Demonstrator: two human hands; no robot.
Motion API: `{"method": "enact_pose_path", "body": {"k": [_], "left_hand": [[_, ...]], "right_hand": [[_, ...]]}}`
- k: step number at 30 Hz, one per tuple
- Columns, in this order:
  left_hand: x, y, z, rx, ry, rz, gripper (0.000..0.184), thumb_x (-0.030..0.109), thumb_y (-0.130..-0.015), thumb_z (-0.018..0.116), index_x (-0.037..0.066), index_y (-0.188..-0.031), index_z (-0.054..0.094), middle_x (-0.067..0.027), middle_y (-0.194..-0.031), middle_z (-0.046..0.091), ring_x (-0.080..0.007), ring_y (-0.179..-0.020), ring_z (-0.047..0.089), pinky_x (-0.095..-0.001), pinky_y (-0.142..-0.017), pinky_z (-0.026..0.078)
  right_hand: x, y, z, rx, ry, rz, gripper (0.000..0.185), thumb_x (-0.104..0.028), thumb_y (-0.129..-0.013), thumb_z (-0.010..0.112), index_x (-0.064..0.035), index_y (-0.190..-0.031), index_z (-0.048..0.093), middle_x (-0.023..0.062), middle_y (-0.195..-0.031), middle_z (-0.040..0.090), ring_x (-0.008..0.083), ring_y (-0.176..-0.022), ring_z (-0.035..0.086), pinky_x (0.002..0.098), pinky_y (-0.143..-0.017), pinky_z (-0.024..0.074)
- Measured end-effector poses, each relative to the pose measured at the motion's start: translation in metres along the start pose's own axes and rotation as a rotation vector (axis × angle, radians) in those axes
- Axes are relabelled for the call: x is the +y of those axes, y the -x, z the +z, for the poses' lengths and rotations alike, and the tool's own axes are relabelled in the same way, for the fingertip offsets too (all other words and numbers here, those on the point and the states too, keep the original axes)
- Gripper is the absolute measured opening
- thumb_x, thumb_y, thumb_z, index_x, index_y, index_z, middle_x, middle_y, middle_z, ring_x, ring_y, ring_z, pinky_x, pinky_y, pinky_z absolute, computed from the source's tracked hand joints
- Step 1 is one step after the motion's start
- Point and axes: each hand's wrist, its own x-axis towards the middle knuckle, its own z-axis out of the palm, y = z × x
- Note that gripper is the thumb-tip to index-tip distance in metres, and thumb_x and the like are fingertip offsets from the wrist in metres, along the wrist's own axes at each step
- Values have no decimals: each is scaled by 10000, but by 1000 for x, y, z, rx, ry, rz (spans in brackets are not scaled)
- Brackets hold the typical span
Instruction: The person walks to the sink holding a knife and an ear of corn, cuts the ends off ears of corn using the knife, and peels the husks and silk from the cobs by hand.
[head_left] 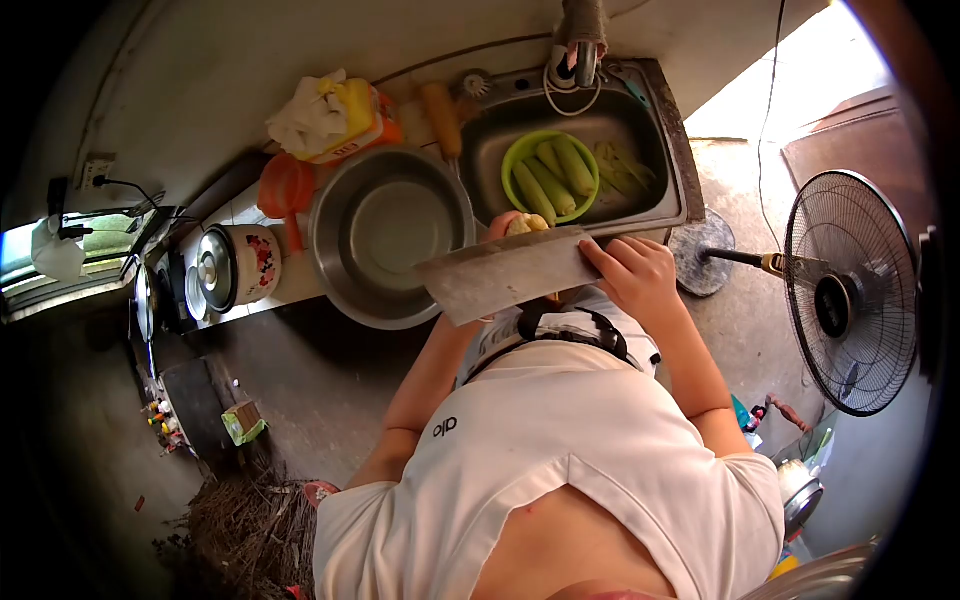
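A pale, stained wall (220,70) runs across the top of the frame, with a socket (98,172) at upper left and a window (105,243) below it at the left edge. Against the wall stand a narrow light-topped counter (238,210) and a metal sink (640,228) with a darker surround. Strong daylight (810,85) floods the upper right, perhaps through a doorway, though glare hides its shape. A thin cord (768,150) hangs there. At right, a black fan (850,292) stands over a worn grey floor (735,335). Dry twigs (250,515) are heaped at lower left, where the room is dim.
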Motion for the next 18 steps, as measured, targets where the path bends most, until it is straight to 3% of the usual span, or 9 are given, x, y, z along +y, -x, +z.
{"method": "enact_pose_path", "body": {"k": [6, 8, 9, 11, 12, 14, 18], "left_hand": [[-3, 0, -6, 0, -427, 122, 517, 189, -809, 681, 56, -1239, 426, -72, -1115, 538, -154, -1028, 528, -281, -907, 426], [-3, 1, -9, -28, -665, 215, 515, 213, -830, 630, 93, -1273, 398, -113, -1097, 580, -246, -991, 597, -318, -857, 469], [-3, 0, -8, -33, -666, 216, 515, 213, -830, 630, 93, -1273, 398, -113, -1097, 580, -246, -991, 597, -318, -857, 469], [1, -1, -6, -97, -418, -57, 483, 195, -846, 606, 120, -1278, 405, -89, -1144, 567, -208, -1038, 577, -306, -884, 454], [4, -2, -5, -103, -420, -58, 483, 195, -846, 606, 120, -1278, 405, -89, -1144, 567, -208, -1038, 577, -306, -884, 454], [14, -5, -1, -156, -245, -254, 422, 178, -885, 579, 75, -1266, 432, -53, -1143, 525, -116, -1058, 507, -250, -936, 404], [11, -2, 14, -136, -153, -234, 413, 165, -890, 575, 72, -1264, 428, -55, -1130, 527, -121, -1055, 509, -248, -935, 408]], "right_hand": [[9, -1, -10, -66, -26, -34, 343, -105, -633, 624, -104, -977, 627, -1, -633, 481, 154, -550, 558, 278, -490, 462], [13, 0, -13, -114, -28, -53, 346, -104, -640, 616, -98, -986, 623, 3, -653, 502, 164, -565, 573, 284, -508, 477], [14, 1, -13, -112, -26, -48, 346, -104, -640, 616, -98, -986, 623, 3, -653, 502, 164, -565, 573, 284, -508, 477], [16, 5, -12, -118, -38, -63, 355, -113, -648, 612, -95, -1002, 620, 8, -665, 510, 171, -566, 575, 291, -517, 484], [17, 7, -13, -116, -36, -58, 355, -113, -648, 612, -95, -1002, 620, 8, -665, 510, 171, -566, 575, 291, -517, 484], [18, 8, -16, -160, -36, -60, 354, -119, -653, 608, -92, -1006, 616, 6, -673, 514, 171, -572, 581, 292, -528, 491], [16, 12, -16, -132, -24, -38, 365, -131, -646, 613, -87, -1008, 614, 8, -681, 516, 174, -583, 589, 290, -542, 500]]}}
